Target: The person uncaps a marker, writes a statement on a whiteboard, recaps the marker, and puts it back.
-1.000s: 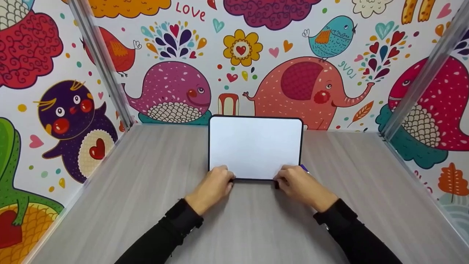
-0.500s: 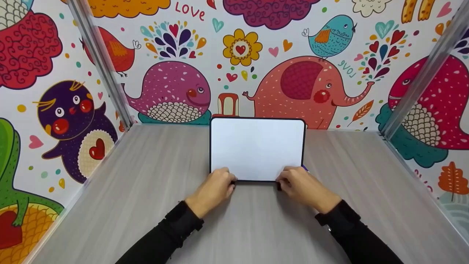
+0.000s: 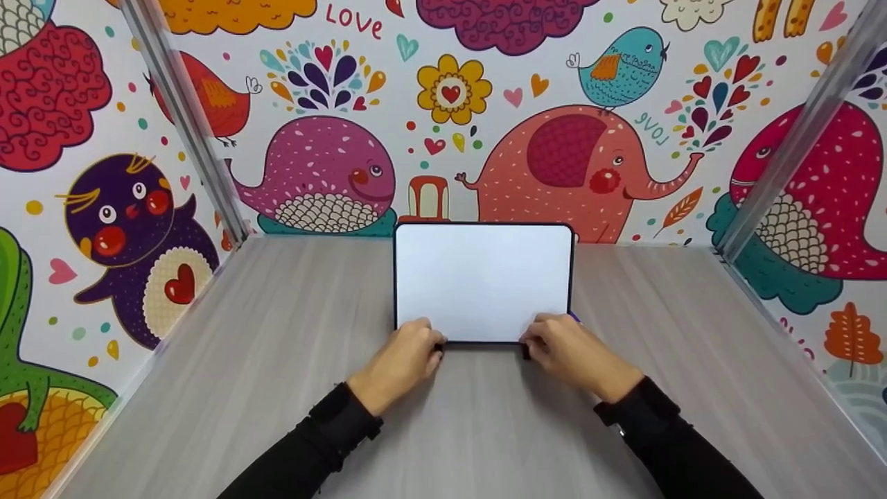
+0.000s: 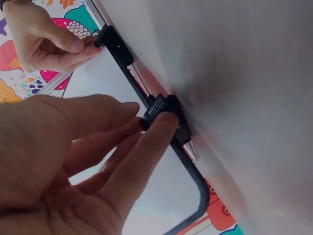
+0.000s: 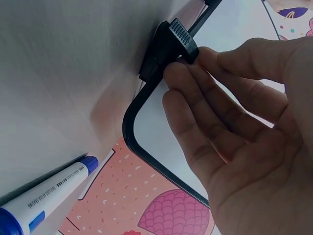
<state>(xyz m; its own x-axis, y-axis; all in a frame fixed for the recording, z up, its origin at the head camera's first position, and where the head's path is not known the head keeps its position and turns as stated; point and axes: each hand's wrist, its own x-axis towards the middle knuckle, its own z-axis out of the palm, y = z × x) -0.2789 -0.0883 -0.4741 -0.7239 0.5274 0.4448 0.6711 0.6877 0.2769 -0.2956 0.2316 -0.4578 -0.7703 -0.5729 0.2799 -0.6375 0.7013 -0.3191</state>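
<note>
A small whiteboard point(image 3: 485, 284) with a black frame stands tilted back on the table, its white face toward me. My left hand point(image 3: 400, 360) is at its lower left corner. In the left wrist view the thumb and fingers pinch a ridged black clip-like foot point(image 4: 168, 117) on the bottom edge. At the lower right, my right hand point(image 3: 578, 353) holds a matching black foot point(image 5: 168, 46) between its fingertips. Thin metal rods show beside the feet in the left wrist view. The board's back is hidden in the head view.
A white marker point(image 5: 49, 191) with a blue cap lies on the grey table point(image 3: 305, 298), just right of the board behind my right hand. Patterned panels point(image 3: 554, 173) with metal corner posts point(image 3: 183, 118) enclose the table at the back and sides.
The head view shifts very slightly. Both hands stay on the feet, and the board keeps nearly the same place and tilt.
</note>
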